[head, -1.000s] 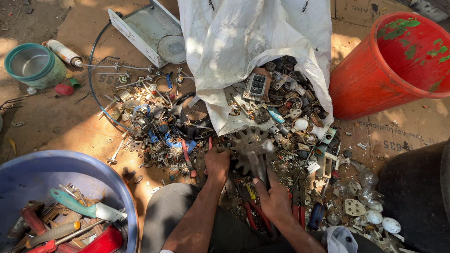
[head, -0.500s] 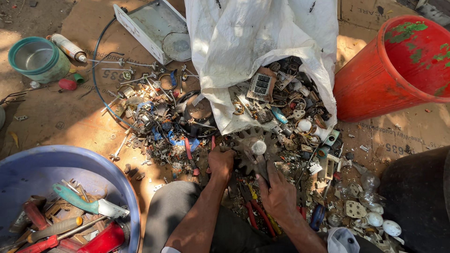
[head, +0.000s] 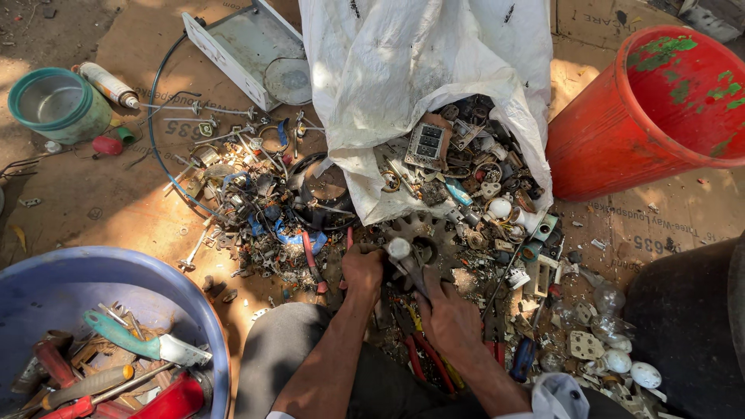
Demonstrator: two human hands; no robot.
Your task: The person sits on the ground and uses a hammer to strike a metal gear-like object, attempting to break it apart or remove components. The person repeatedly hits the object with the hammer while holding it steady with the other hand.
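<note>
My left hand is closed on the near edge of a rusty toothed gear lying in a heap of scrap. My right hand grips a grey rod with a white round end that sticks up over the gear's middle. Red- and yellow-handled pliers lie under my right wrist. Just beyond the gear, a white woven sack spills switches, sockets and metal bits.
A red bucket lies tipped at the right. A blue tub with screwdrivers and a hand tool sits near left. There is also a green bowl far left, a grey metal tray, a wire loop, a scrap pile and bulbs.
Both hands stay at the gear. The white-ended rod has shifted a little to the left between them.
</note>
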